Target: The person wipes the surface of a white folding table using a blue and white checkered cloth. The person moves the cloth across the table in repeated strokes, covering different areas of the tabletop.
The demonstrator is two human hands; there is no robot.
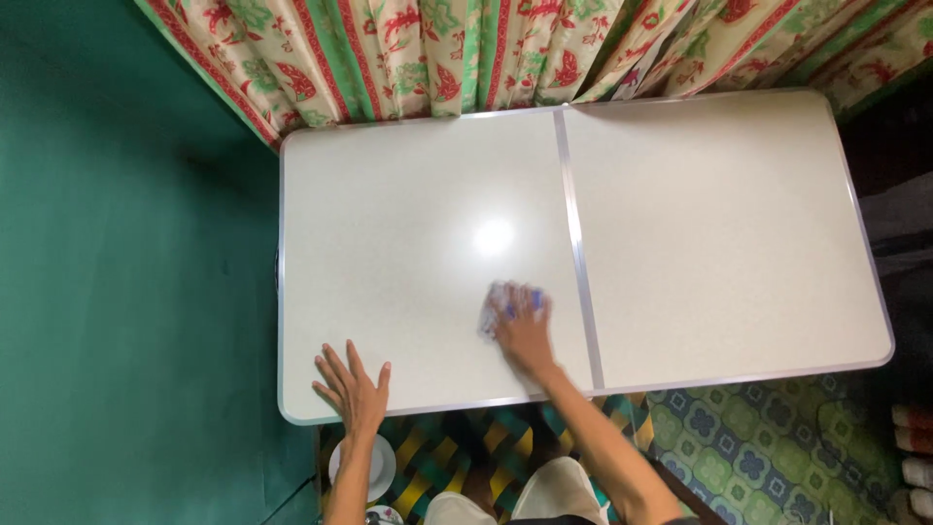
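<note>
Under the right hand point(523, 329), pressed flat with fingers spread, lies a small crumpled cloth point(498, 309), white with blue marks, its edges blurred and showing past the fingertips on the far and left sides. Hand and cloth sit on the left half of the white tabletop point(389, 194), just beside the metal seam point(575, 243) that splits the surface in two. The step in hand looks like wiping the tabletop, with the palm bearing down on the cloth; the next move would seem to call for steady downward pressure so the cloth slides with the hand rather than slipping out from under it. The left hand point(352, 389) rests open at the near edge of the tabletop, fingers fanned, holding nothing, well apart from the cloth and likely bracing the body. A bright patch of reflected light point(493, 236) sits just beyond the cloth. Beyond the far edge hangs a flowered curtain point(466, 49) in red, green and cream; a green wall point(126, 262) runs along the left, and a patterned floor point(758, 437) shows below the near edge, with a white round dish point(381, 469) beneath the left wrist.
</note>
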